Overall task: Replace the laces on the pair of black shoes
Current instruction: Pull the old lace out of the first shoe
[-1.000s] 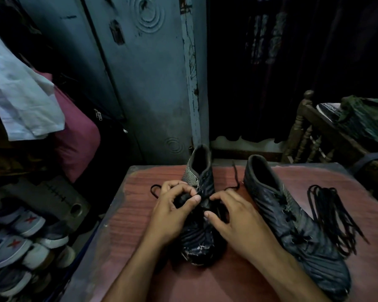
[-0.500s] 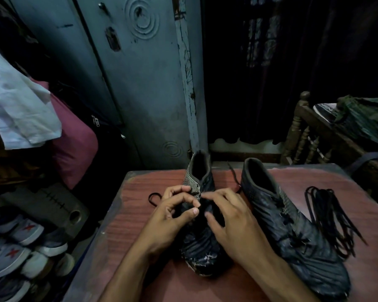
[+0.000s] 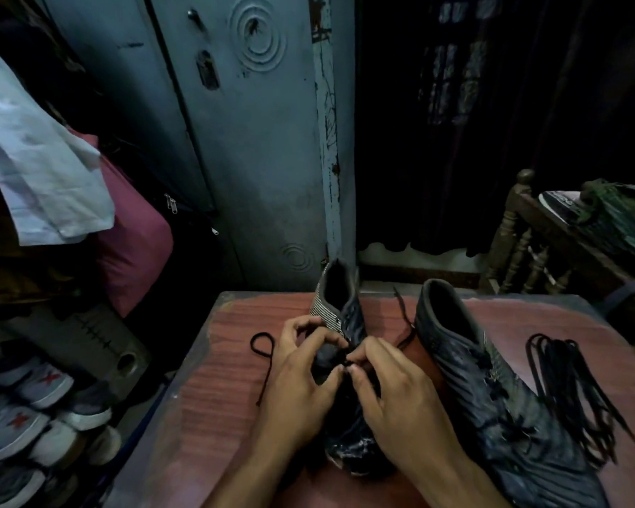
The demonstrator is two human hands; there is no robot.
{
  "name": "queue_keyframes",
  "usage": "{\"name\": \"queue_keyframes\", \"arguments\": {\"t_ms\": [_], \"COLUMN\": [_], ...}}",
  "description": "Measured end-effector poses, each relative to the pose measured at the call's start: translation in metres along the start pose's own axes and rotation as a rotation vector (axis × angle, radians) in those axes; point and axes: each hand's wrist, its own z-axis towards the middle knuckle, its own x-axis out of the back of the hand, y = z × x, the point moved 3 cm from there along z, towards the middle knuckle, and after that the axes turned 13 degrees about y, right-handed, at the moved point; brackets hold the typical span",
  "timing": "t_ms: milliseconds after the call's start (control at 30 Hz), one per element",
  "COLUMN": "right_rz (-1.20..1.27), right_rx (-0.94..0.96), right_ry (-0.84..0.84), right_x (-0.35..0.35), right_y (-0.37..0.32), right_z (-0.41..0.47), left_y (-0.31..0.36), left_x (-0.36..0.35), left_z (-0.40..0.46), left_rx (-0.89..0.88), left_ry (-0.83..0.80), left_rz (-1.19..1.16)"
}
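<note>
— Where are the shoes?

— Both stand on the reddish counter [image 3: 213,416], heels away from the person. The left shoe [image 3: 340,309] is in the middle, under the hands; the right shoe [image 3: 492,390] is just beside it, apart from the hands.

— What are the hands doing?

— The left hand [image 3: 297,383] and the right hand [image 3: 400,394] meet over the left shoe's lacing. Their fingers are curled, and thumbs and fingertips come together on the dark lace [image 3: 263,355] at the tongue. It looks like a pinch from both sides, though the spot is dark.

— And the lace itself?

— One end loops out on the counter left of the left hand. Another strand runs up between the two shoes.

— Anything else there?

— A bundle of loose black laces [image 3: 572,390] lies on the counter right of the right shoe, touching its side. Sneakers [image 3: 33,416] are stacked below on the left.
</note>
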Motion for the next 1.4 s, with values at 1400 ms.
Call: {"name": "queue_keyframes", "arguments": {"t_ms": [1400], "right_rz": [0.292], "right_rx": [-0.355], "right_ry": [-0.124], "right_x": [-0.003], "right_y": [0.012], "right_z": [0.005], "left_y": [0.004], "left_x": [0.003], "left_z": [0.004], "left_rx": [0.390], "left_ry": [-0.207], "left_rz": [-0.361]}}
